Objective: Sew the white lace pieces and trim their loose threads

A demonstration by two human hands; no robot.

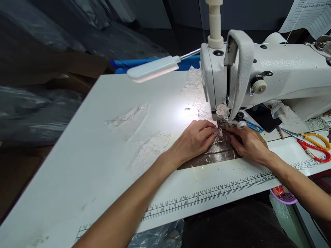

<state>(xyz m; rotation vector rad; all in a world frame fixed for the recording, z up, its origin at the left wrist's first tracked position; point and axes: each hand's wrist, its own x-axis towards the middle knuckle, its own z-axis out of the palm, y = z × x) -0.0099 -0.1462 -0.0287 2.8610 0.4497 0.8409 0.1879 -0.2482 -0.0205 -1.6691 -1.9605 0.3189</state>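
Both half-curled, my left hand and right hand flank lace under the sewing machine, their grip unclear.

White worktop here's got a ruler scale along the front edge, pale lace pieces lying left, plus a sewing machine and scissors over right.

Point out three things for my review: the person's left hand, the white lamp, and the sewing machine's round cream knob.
Left hand (196, 138): head view, on the back of the hand.
White lamp (154, 68): head view, on its long head.
Cream knob (259, 87): head view, on its round face.
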